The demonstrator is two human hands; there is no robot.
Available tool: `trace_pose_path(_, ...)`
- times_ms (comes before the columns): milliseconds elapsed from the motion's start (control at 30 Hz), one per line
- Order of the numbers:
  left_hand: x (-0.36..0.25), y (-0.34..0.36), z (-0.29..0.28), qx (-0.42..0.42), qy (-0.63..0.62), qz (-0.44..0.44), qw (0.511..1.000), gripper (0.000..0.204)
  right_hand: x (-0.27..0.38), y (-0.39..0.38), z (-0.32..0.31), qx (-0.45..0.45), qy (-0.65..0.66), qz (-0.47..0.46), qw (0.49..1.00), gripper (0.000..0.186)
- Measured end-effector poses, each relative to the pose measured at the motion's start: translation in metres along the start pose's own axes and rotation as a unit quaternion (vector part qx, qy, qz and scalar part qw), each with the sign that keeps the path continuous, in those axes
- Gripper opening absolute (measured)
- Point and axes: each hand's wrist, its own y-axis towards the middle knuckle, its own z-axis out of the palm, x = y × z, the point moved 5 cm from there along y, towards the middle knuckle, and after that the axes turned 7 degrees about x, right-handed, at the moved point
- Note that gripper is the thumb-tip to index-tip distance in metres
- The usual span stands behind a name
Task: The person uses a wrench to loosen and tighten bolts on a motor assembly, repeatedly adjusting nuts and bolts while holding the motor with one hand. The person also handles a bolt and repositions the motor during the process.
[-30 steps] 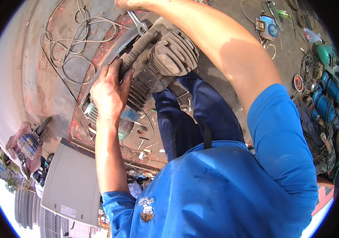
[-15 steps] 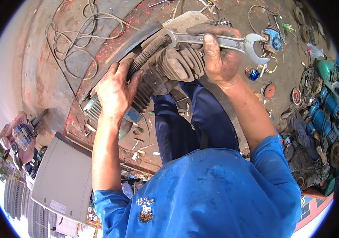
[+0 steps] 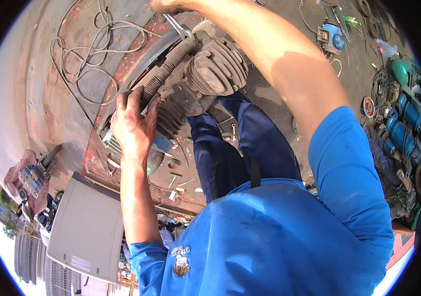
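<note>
A dusty air compressor pump [image 3: 215, 74] with cooling fins stands in front of my legs, its large wheel [image 3: 139, 69] on the left side. My left hand [image 3: 134, 121] is closed around the lower part of its finned pipe [image 3: 168, 69], thumb on the near side. At the far end of that pipe sits the jaw of a large steel open-end wrench [image 3: 181, 28]. My right hand [image 3: 171, 5] grips the wrench's other end at the top edge, where the hand is partly cut off. My right forearm reaches across above the pump.
A coiled cable [image 3: 97, 54] lies on the ground to the left. A small blue motor [image 3: 332, 37] stands at the far right, near several green and blue machines [image 3: 402, 128]. Small tools, including a little wrench [image 3: 233, 130], lie by my legs. A grey cabinet [image 3: 89, 224] stands at lower left.
My right hand has swung the wrench forward and left, from held across above the pump to its jaw at the pipe's far end. My left hand stays on the pipe.
</note>
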Motion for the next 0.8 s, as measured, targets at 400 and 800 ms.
trace_pose_path(400,0.016,-0.013,-0.002,0.008,-0.010,-0.032,0.999,0.039,0.058,-0.254,-0.084,-0.554,0.384,0.093,0.733,0.023)
trace_pose_path(800,0.020,-0.016,0.001,0.012,-0.037,-0.053,0.998,0.040,0.101,-0.264,-0.051,-0.457,0.365,0.081,0.807,0.014)
